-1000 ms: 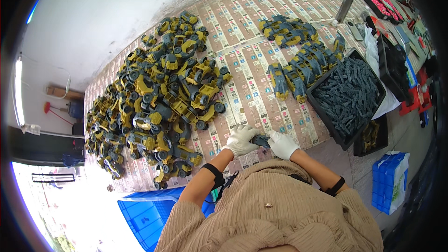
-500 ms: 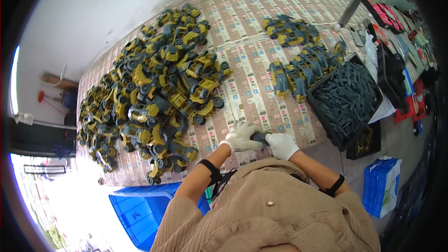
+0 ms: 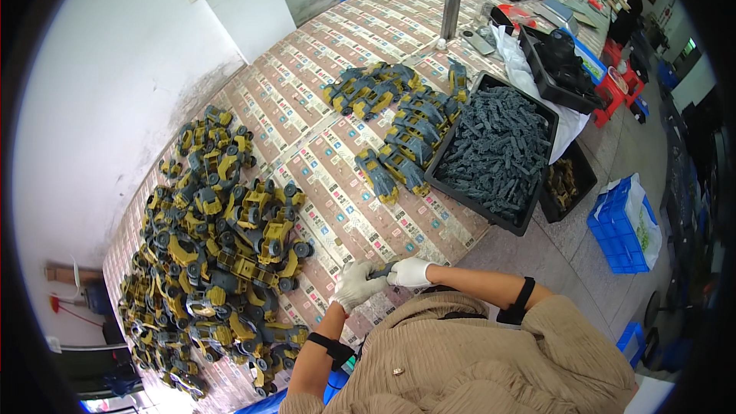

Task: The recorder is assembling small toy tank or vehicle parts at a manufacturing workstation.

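At the table's near edge, my left hand [image 3: 357,285] and my right hand [image 3: 411,272], both in white gloves, are close together. Between them is a small dark grey plastic piece [image 3: 381,269], with fingers of both hands closed on it. Most of it is covered by the gloves, so its exact kind cannot be made out. To the left lies a large heap of yellow and grey toy vehicles [image 3: 222,245]. Beyond my hands, more toy vehicles [image 3: 399,134] lie in rows. A black tray [image 3: 515,224] full of dark grey plastic parts [image 3: 498,149] stands at the right.
Behind the tray are a black bin [image 3: 546,80] and a metal post [image 3: 453,4]. Below the table's right edge sit another black tray [image 3: 589,176] and a blue crate [image 3: 617,241]. Red stools [image 3: 611,100] and a seated person [image 3: 627,11] are farther right.
The view has swung to the right, so the table and heap appear shifted left. Both hands remain together on the grey piece.
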A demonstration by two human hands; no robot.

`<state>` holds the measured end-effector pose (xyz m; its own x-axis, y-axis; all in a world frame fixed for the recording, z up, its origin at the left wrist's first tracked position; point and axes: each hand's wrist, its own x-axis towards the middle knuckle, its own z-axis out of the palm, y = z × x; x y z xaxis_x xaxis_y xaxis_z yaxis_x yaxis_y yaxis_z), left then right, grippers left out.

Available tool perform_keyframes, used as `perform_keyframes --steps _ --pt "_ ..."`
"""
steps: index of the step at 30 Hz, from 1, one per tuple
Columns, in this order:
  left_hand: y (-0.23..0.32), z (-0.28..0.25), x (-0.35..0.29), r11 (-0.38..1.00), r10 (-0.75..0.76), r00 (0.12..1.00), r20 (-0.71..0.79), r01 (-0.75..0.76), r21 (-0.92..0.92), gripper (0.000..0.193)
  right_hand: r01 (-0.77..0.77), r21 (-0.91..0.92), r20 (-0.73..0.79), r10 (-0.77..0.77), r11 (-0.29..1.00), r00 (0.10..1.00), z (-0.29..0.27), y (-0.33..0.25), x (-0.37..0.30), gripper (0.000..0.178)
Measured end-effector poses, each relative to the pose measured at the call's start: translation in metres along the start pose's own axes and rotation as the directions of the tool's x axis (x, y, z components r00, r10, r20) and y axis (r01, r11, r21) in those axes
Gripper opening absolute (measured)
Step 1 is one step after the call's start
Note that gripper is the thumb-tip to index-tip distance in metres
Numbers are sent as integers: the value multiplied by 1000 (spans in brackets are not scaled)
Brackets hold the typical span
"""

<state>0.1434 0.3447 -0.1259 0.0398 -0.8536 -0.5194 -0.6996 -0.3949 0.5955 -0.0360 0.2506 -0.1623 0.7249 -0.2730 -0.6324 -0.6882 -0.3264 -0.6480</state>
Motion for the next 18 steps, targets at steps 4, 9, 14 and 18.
perform_keyframes --steps 4,9,14,18 --pt "5 1 0 1000 -6 1000 -31 7 28 62 17 -12 -60 -17 1000 998 4 8 7 52" --pt "-2 8 0 998 -6 999 -51 10 66 59 -14 21 -109 17 1000 994 10 4 2 50" --pt "-13 5 7 997 10 1000 18 -8 -83 57 -36 1 -70 36 999 997 -10 -8 -2 52" --pt "14 5 -10 991 -49 886 -461 -14 -132 65 -9 221 -301 77 975 951 -13 5 5 57"
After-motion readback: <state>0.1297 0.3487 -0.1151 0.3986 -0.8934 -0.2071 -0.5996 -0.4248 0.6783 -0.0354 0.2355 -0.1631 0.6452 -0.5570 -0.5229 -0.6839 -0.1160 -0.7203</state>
